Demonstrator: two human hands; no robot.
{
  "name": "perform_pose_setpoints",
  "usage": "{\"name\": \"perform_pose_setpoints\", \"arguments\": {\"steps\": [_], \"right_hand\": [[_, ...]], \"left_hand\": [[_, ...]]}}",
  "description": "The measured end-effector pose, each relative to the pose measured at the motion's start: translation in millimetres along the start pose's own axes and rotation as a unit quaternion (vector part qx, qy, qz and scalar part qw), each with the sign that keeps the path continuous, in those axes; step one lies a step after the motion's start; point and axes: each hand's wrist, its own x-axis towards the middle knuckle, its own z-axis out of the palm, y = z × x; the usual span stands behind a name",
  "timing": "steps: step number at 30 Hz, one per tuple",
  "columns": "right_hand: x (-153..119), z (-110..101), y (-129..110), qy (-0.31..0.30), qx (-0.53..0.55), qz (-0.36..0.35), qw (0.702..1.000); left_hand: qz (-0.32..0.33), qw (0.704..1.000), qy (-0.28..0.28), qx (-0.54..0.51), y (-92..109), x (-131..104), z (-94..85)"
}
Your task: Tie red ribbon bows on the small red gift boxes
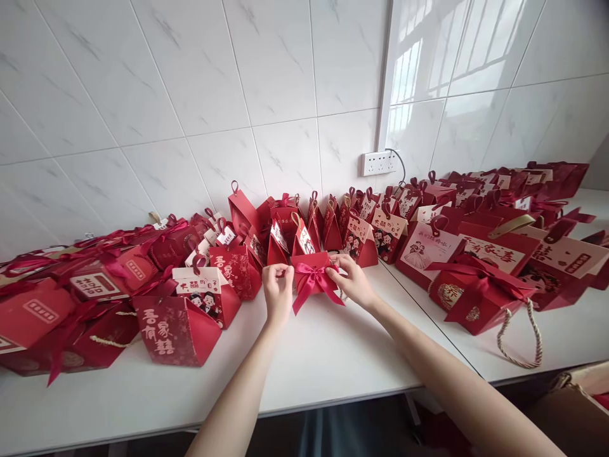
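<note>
A small red gift box (309,261) stands on the white table in front of me, with a crimson ribbon bow (314,277) tied across its front. The bow's two tails hang down to either side. At the box's left edge, my left hand (278,289) has its fingers curled together in a pinch; anything between them is hidden. My right hand (353,280) is at the right side, thumb and fingers closed on the bow's right loop. Part of a cord shows below the right hand.
Many red gift boxes crowd around, among them a patterned box (174,330) on the left and a bowed box with a rope handle (476,295) on the right. A power strip (378,164) is on the tiled wall. A cardboard box (566,412) stands below the table edge.
</note>
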Motion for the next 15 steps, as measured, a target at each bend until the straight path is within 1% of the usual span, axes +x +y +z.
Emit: {"name": "perform_pose_setpoints", "arguments": {"steps": [4, 7, 9, 15], "right_hand": [[-1.8, 0.6, 0.8, -0.015, -0.006, -0.002, 1.000], [-2.3, 0.7, 2.0, -0.017, -0.021, -0.013, 1.000], [-2.0, 0.5, 2.4, -0.012, -0.024, -0.023, 0.999], [0.4, 0.4, 1.5, 0.003, -0.014, -0.023, 1.000]], "left_hand": [[0.009, 0.999, -0.051, -0.002, 0.3, -1.7, 3.5], [0.028, 0.997, -0.073, 0.016, 1.6, -2.3, 3.5], [0.038, 0.996, -0.071, 0.026, 1.9, -2.7, 3.1], [0.054, 0.996, -0.059, 0.044, -3.7, -5.5, 5.6]]}}
